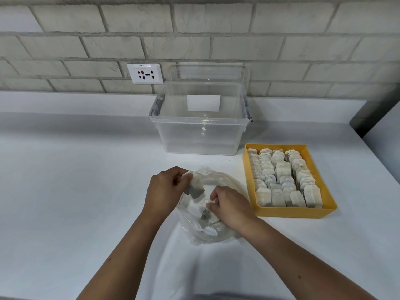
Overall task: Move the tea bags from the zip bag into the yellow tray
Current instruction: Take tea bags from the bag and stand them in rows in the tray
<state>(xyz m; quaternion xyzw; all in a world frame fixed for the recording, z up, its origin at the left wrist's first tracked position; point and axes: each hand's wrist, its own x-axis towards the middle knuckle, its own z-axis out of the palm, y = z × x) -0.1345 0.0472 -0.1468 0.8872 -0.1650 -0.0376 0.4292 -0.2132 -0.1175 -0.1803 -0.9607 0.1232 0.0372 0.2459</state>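
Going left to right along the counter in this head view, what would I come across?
From the left: left hand pinching a tea bag → right hand gripping a second tea bag inside the zip bag → yellow tray, nearly full. The clear box behind spans both hands, so it is left out.

White counter (pixel 75 191) runs back to brick wall (pixel 216 40); clear plastic bin (pixel 199 137) stands at back centre, near wall; yellow tray (pixel 292 212) sits right of centre, just in front of bin's right corner; crumpled clear zip bag (pixel 203 233) lies near tray's left side.
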